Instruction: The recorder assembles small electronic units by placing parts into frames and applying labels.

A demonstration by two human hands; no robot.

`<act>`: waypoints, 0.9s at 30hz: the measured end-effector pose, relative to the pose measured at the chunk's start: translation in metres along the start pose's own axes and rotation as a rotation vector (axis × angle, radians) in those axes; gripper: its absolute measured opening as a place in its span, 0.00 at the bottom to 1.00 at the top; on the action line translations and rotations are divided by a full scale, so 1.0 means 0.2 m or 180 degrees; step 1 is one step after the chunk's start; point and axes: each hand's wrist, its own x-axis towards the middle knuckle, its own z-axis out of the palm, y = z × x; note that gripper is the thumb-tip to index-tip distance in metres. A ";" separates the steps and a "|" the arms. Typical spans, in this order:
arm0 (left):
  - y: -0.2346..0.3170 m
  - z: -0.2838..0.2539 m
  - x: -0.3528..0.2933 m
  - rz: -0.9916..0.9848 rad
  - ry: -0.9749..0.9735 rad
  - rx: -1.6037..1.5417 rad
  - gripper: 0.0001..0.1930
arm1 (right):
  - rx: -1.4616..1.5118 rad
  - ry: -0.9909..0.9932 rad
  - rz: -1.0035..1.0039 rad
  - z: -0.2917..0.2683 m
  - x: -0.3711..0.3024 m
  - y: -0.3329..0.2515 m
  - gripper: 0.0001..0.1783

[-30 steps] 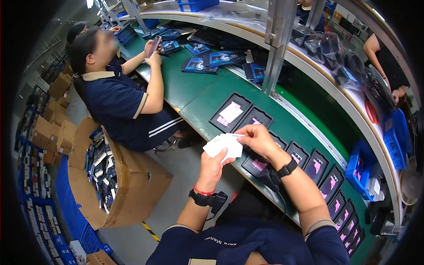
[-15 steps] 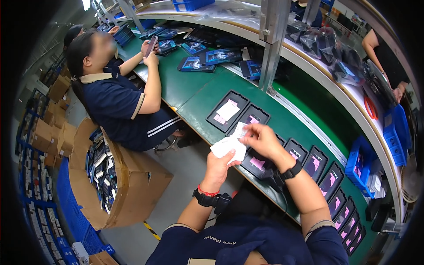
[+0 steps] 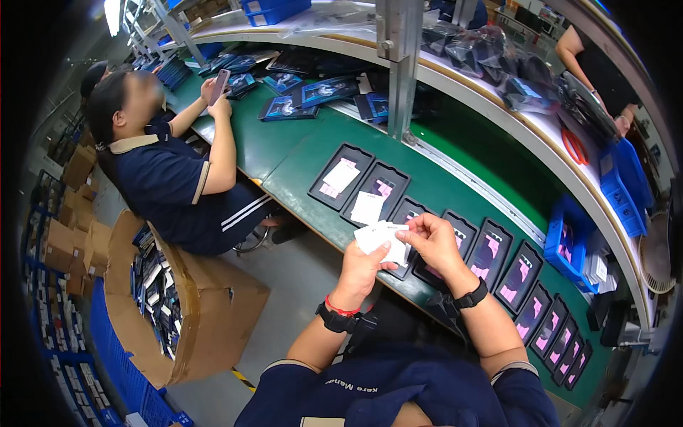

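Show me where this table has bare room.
The green table is bare between the blue boxes and the leftmost black tray; a narrower strip runs between the tray row and the metal rail. Those boxes and the tray row are crowded.

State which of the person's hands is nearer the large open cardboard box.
Left. The left hand is right of the box; the right hand is farther right, over the black trays.

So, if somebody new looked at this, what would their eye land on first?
Probably the fanned white cards, near the middle, between the left hand and the right hand. Next would be the row of black trays with pink pieces, running along the green table toward the lower right. At lower left, a big open cardboard box holds a dark-and-white jumble.
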 end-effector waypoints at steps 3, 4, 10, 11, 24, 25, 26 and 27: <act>-0.05 0.09 0.01 -0.0038 -0.0217 -0.0046 0.15 | 0.1410 -0.0072 0.0212 -0.09 -0.04 0.08 0.05; -0.06 0.10 0.01 -0.0111 -0.0255 -0.0177 0.15 | 0.1418 -0.0054 0.0574 -0.15 -0.07 0.02 0.05; -0.11 0.18 0.06 -0.0017 -0.0319 -0.0201 0.20 | -0.0341 0.0667 0.0551 -0.41 -0.16 0.24 0.11; -0.12 0.21 0.07 -0.0103 -0.0460 -0.0069 0.20 | -0.1013 0.1024 -0.0061 -0.42 -0.19 0.25 0.13; -0.41 0.69 0.11 -0.0607 -0.0890 -0.0131 0.18 | 0.1262 0.0879 0.0727 -0.84 -0.33 0.34 0.06; -0.41 0.71 0.12 -0.0637 -0.0879 -0.0055 0.17 | 0.1056 0.1012 0.0682 -0.89 -0.33 0.43 0.04; -0.41 0.73 0.12 -0.0647 -0.0895 -0.0043 0.17 | 0.0403 0.1036 0.0813 -0.94 -0.32 0.46 0.06; -0.41 0.75 0.12 -0.0607 -0.0921 0.0177 0.17 | -0.0177 0.1188 0.0715 -0.96 -0.34 0.47 0.07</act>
